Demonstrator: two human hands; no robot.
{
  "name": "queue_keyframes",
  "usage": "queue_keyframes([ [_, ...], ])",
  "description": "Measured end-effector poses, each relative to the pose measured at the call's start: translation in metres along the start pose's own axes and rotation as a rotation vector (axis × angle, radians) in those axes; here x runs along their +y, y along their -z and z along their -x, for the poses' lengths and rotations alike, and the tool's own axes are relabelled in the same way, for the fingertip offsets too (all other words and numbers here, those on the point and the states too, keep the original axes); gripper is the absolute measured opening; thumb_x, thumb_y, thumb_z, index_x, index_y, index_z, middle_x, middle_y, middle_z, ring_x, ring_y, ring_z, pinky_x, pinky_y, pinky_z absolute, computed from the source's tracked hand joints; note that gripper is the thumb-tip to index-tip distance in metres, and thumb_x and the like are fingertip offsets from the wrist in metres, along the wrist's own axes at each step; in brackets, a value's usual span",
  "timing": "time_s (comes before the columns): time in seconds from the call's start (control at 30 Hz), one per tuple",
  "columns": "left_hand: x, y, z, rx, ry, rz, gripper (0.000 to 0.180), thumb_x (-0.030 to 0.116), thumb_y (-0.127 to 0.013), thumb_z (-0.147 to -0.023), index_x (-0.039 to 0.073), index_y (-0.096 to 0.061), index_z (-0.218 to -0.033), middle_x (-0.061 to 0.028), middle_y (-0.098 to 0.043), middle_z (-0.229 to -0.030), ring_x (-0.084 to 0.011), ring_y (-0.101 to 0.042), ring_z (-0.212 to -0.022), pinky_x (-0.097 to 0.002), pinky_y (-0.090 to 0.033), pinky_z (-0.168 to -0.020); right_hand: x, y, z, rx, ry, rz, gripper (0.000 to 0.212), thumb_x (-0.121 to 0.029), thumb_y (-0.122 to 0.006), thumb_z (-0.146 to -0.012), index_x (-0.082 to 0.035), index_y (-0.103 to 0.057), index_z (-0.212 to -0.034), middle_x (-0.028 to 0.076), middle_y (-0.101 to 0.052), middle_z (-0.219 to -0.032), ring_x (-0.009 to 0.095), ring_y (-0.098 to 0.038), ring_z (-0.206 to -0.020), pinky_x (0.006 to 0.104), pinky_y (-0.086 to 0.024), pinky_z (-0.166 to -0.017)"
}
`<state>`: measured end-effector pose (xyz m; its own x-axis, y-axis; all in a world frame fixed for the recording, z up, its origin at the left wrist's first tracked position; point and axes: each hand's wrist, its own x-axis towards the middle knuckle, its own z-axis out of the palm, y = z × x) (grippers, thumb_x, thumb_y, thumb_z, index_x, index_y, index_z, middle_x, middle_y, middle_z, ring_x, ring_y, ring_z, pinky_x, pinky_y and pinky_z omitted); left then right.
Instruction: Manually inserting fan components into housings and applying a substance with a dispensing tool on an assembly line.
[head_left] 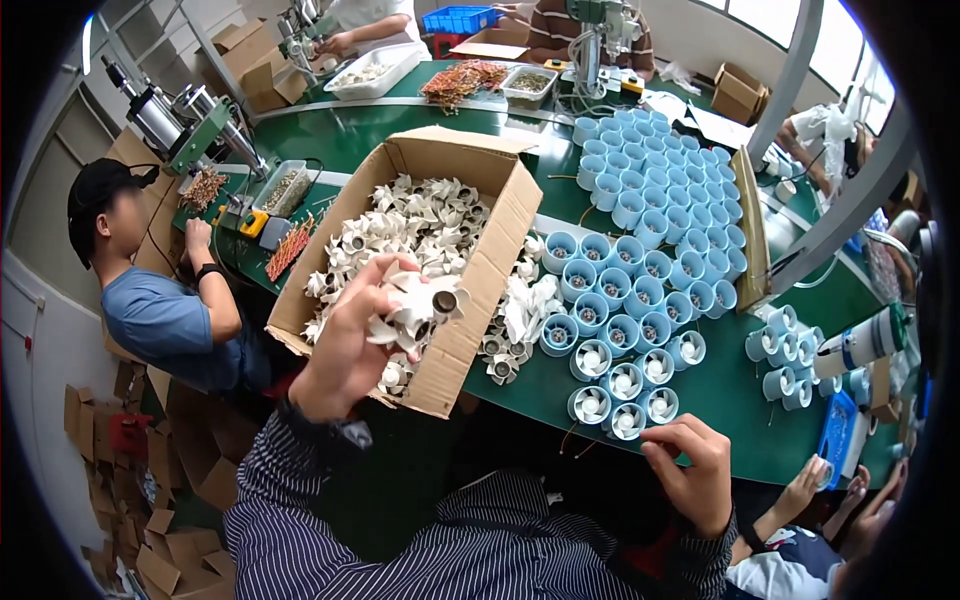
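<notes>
Several white plastic fan wheels point(425, 305) are bunched in my left hand point(345, 340), whose fingers curl round them above a cardboard box point(520, 205). More loose white fan wheels point(435, 205) fill that box. My right hand point(695, 465) hovers beside the table's front edge, thumb and forefinger drawn together in a loose pinch with nothing visible between them. Nearest to it are light blue cups point(663, 405) with white fan wheels seated inside. Behind these stand rows of blue cups point(590, 312) with small motor parts showing in them.
The green table point(500, 425) also bears a white plastic bag point(530, 305) beside the box. A wooden board point(750, 230) edges the cups at right. Co-workers sit at left, far side and lower right. A press machine point(190, 115) stands at left; cardboard boxes point(180, 550) litter the floor.
</notes>
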<state>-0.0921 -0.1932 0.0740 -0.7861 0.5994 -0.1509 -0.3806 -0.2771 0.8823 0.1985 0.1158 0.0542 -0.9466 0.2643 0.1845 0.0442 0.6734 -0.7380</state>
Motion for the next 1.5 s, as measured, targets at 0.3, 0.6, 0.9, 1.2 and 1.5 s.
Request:
queue_keyframes([
  [0.3, -0.111, -0.072, 0.031, -0.298, 0.34, 0.39, 0.049, 0.018, -0.062, -0.096, 0.006, -0.049, -0.142, -0.0171, -0.064, -0.134, -0.0269, -0.073, -0.104, -0.0384, -0.066, -0.062, -0.015, -0.026, -0.046, 0.047, 0.465, 0.099, 0.027, 0.002, -0.082, -0.084, -0.004, -0.077, -0.11, 0.011, -0.075, -0.11, 0.026, -0.074, -0.078, 0.0344, -0.061, -0.071],
  [0.6, -0.157, -0.077, 0.016, -0.451, 0.699, 0.724, 0.052, 0.028, -0.064, -0.094, 0.006, -0.05, -0.139, -0.0242, -0.065, -0.129, -0.0386, -0.072, -0.107, -0.0383, -0.063, -0.058, 0.005, -0.016, -0.041, -0.001, 0.58, 0.128, 0.03, 0.002, -0.08, -0.079, -0.001, -0.079, -0.108, 0.01, -0.079, -0.102, 0.026, -0.074, -0.08, 0.0366, -0.062, -0.074],
  [0.9, -0.166, -0.064, 0.007, -0.412, 0.63, 0.754, 0.054, 0.026, -0.064, -0.095, 0.003, -0.05, -0.142, -0.0232, -0.062, -0.131, -0.0368, -0.072, -0.112, -0.0389, -0.065, -0.063, 0.036, -0.008, -0.079, 0.112, 0.384, 0.099, 0.018, 0.0, -0.08, -0.085, -0.003, -0.08, -0.102, 0.01, -0.076, -0.092, 0.024, -0.071, -0.074, 0.0351, -0.054, -0.065],
  [1.2, -0.167, -0.06, -0.001, -0.329, 0.582, 0.717, 0.054, 0.024, -0.066, -0.092, 0.003, -0.054, -0.14, -0.0228, -0.061, -0.133, -0.0401, -0.069, -0.113, -0.045, -0.068, -0.068, 0.097, -0.041, -0.137, 0.029, 0.088, 0.212, 0.008, -0.007, -0.076, -0.092, -0.003, -0.076, -0.098, 0.011, -0.069, -0.086, 0.03, -0.065, -0.081, 0.04, -0.053, -0.074],
  [1.5, -0.167, -0.061, -0.003, -0.293, 0.545, 0.675, 0.057, 0.024, -0.067, -0.092, 0.002, -0.053, -0.143, -0.0228, -0.062, -0.136, -0.0381, -0.069, -0.112, -0.0473, -0.064, -0.079, 0.094, -0.052, -0.143, -0.064, 0.111, 0.332, 0.012, -0.012, -0.079, -0.089, -0.004, -0.076, -0.097, 0.01, -0.069, -0.088, 0.031, -0.065, -0.086, 0.0428, -0.053, -0.08],
])
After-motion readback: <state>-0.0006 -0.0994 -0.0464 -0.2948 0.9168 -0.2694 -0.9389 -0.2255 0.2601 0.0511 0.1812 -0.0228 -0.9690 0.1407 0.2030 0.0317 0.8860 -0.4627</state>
